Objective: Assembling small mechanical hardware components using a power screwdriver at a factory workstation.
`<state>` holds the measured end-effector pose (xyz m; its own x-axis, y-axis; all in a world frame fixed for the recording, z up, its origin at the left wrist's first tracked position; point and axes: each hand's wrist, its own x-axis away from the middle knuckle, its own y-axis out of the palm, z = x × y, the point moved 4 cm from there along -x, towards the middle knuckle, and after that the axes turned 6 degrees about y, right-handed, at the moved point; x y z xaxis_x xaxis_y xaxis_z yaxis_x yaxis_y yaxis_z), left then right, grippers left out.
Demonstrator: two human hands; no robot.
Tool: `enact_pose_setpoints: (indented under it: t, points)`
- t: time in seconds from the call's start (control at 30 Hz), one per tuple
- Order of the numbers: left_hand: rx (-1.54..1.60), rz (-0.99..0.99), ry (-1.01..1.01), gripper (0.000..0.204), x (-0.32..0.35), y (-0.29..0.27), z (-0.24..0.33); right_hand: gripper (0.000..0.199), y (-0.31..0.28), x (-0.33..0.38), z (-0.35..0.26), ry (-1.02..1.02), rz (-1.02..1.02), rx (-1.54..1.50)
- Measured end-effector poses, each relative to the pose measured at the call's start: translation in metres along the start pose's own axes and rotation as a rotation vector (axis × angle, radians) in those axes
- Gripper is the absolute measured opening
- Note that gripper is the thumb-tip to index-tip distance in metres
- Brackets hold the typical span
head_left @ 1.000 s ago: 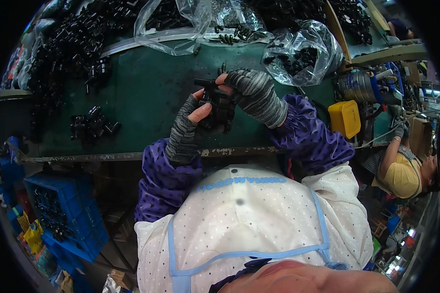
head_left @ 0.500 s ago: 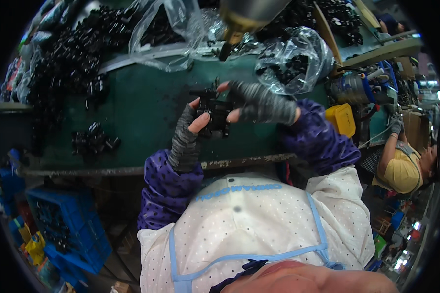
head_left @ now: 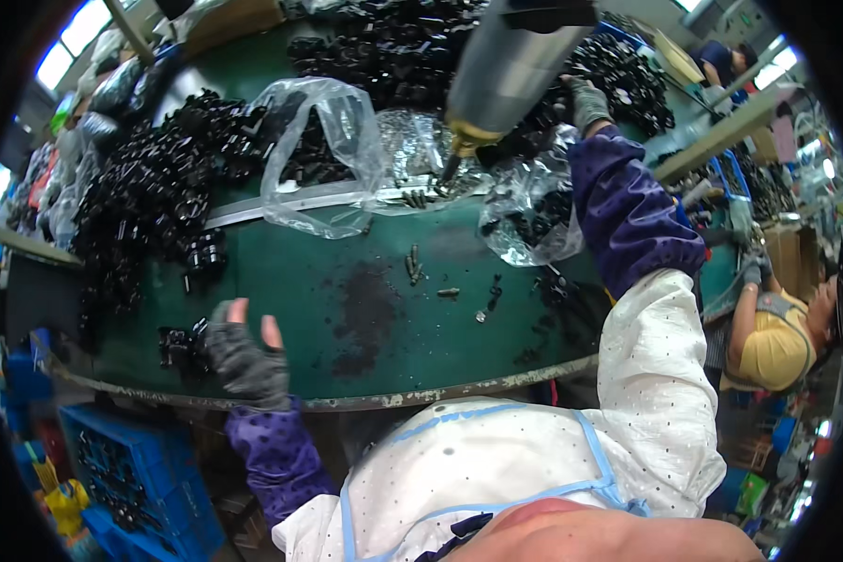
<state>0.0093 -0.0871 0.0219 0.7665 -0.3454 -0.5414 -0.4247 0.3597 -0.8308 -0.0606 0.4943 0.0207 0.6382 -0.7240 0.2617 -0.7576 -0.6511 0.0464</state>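
Left hand open, empty, beside black parts at bench edge; right hand raised by hanging driver, grip unreadable; screws loose, heap apparently unprocessed.

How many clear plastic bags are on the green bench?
3. One bag lies left of the hanging driver, one crinkled bag sits right under its tip, and one lies below the right hand. Others may be hidden among the black parts.
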Motion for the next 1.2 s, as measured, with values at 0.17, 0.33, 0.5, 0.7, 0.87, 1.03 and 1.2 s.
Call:
enact_pose_setpoints:
  t: [0.17,0.33,0.5,0.7,0.87,1.03,1.2]
  points:
    - [-0.507,-0.332,-0.32,0.048,0.007,0.016,-0.059,0.022,0.018,-0.02,-0.016,-0.084,-0.191,-0.09]
    - [-0.521,-0.574,-0.449,0.048,-0.004,0.018,-0.078,0.022,0.017,0.063,0.002,-0.317,-0.391,0.527]
    - [-0.277,-0.549,-0.365,0.032,0.006,0.031,-0.093,0.028,0.024,0.18,0.039,-0.812,-0.618,1.137]
    - [0.962,-0.003,-0.335,0.01,-0.003,0.049,-0.023,0.027,0.068,0.235,0.101,-0.856,-0.906,1.194]
    - [0.963,0.02,-0.508,0.014,0.033,0.077,0.017,0.027,0.104,0.285,0.122,-0.983,-1.036,1.5]
    - [0.55,-0.176,-0.238,0.018,0.064,0.039,0.048,0.026,0.098,0.279,0.145,-1.0,-0.803,1.775]
    - [0.476,-0.124,0.127,0.033,0.033,0.004,0.06,0.018,0.085,0.268,0.102,-0.588,-0.719,1.171]
